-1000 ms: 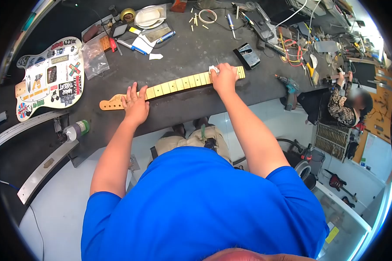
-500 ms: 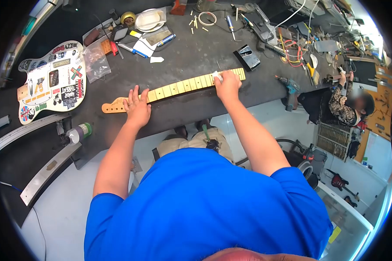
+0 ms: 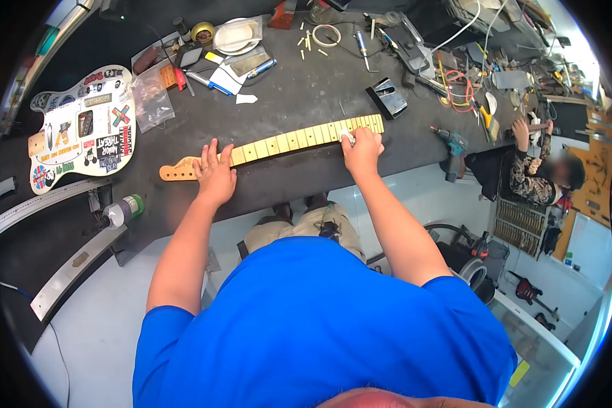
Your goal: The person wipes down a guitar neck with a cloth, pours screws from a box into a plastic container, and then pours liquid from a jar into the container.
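A guitar neck [image 3: 289,141] with a pale maple fretboard lies across the dark bench, its headstock to the left. My left hand [image 3: 215,178] rests flat over the neck beside the headstock, fingers spread and extended. Close to the other end, my right hand [image 3: 364,153] is closed on a small white cloth [image 3: 347,138], pressed against the near side of the fretboard. Whether that wad is fabric or paper is hard to make out. Just beyond the neck's right end stands a black and silver box-like piece [image 3: 387,98].
A stickered guitar body [image 3: 81,129] lies at left, near a jar [image 3: 124,209]. Pens, a tape roll [image 3: 202,32] and a plastic bag [image 3: 153,98] sit behind. A drill [image 3: 452,149] and clutter lie right, where another person [image 3: 537,170] works at the bench.
My right hand and the white cloth have slid from the fretboard's far edge towards its near edge. My left hand stays in place. The other person's hand has shifted.
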Demonstrator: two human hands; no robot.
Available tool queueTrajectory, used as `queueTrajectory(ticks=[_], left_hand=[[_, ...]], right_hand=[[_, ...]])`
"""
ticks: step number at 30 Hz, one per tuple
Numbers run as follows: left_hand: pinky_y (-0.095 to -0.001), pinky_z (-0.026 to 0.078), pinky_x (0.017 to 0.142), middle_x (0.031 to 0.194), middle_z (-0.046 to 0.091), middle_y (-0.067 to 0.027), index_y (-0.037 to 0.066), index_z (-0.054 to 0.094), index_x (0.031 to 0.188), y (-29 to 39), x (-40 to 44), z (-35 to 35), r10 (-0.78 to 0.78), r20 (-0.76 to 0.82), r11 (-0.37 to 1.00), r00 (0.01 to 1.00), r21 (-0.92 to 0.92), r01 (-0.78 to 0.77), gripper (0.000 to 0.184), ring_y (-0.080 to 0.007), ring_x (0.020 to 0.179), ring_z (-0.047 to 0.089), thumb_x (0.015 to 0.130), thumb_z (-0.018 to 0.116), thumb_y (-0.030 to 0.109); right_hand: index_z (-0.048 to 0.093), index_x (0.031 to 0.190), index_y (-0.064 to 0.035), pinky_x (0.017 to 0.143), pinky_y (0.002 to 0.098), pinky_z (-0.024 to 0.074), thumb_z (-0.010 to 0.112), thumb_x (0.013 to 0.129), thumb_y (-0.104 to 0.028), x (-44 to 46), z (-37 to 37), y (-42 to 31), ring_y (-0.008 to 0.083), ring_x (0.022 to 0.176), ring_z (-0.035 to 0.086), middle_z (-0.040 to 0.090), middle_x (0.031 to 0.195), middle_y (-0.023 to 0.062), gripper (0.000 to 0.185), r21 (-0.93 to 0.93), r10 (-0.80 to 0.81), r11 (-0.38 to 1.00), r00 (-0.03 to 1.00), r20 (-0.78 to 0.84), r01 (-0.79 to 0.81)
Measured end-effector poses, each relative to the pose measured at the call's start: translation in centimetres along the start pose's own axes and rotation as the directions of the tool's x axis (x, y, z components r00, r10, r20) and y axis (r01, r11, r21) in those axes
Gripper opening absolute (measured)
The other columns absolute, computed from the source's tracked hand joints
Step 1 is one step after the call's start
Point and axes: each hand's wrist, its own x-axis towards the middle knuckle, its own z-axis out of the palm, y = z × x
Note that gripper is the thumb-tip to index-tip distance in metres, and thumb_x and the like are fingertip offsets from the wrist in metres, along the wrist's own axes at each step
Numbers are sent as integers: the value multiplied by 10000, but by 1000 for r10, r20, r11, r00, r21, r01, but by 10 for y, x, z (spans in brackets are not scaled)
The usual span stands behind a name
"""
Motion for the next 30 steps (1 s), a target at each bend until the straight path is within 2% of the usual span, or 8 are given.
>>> queueTrajectory(ticks=[5,11,16,19,23,26,30], left_hand=[[-698,115,1288,1786,111,-155,248,345,1654,2,0,4,4,-26,1000,1000,16,-4,721,-412,1655,106,1015,674,200],[-708,117,1282,1786,110,-155,242,351,1650,0,1,1,2,-21,1000,1000,3,-2,732,-416,1654,105,1002,688,204],[-706,111,1283,1788,100,-156,240,355,1647,1,0,2,-2,-19,1000,1000,0,2,725,-414,1656,95,1003,687,206],[-706,109,1284,1788,98,-156,239,346,1650,2,1,-1,-11,1,1000,1000,15,11,730,-416,1656,90,1005,685,204],[-704,106,1286,1789,96,-157,239,332,1654,2,1,0,-1,-6,1000,1000,16,1,740,-415,1656,89,1005,685,206],[-703,104,1287,1789,92,-157,240,331,1654,1,-1,5,2,-11,1000,1000,17,-2,741,-413,1657,88,1004,685,210],[-701,105,1287,1789,97,-158,243,329,1654,1,0,0,5,-8,1000,1000,22,-5,742,-411,1658,87,1004,685,209]], right_hand=[[735,1000,-88,1016,542,397,786,895,-259,36,16,-6,367,1161,570,690,1106,88,207,-40,-36,999,996,-81,33],[733,997,-109,1005,550,399,790,901,-266,-4,5,14,367,1162,572,693,1103,66,192,32,42,999,998,-54,-40],[729,995,-95,1014,553,390,781,897,-269,45,16,7,367,1167,570,686,1110,72,206,-74,-60,996,992,-110,52],[727,989,-92,1020,555,391,776,899,-269,37,10,3,368,1173,571,685,1112,76,205,-43,54,998,997,-53,-56],[735,972,-88,1032,556,395,776,899,-271,8,1,15,367,1181,569,697,1109,73,201,60,74,996,997,-33,-72],[739,968,-92,1033,556,395,782,899,-276,37,9,11,364,1178,571,704,1099,66,202,-36,-18,999,995,-93,15],[737,958,-89,1027,554,395,798,895,-285,41,6,9,359,1165,575,710,1084,59,215,-30,-6,1000,994,-109,3]])
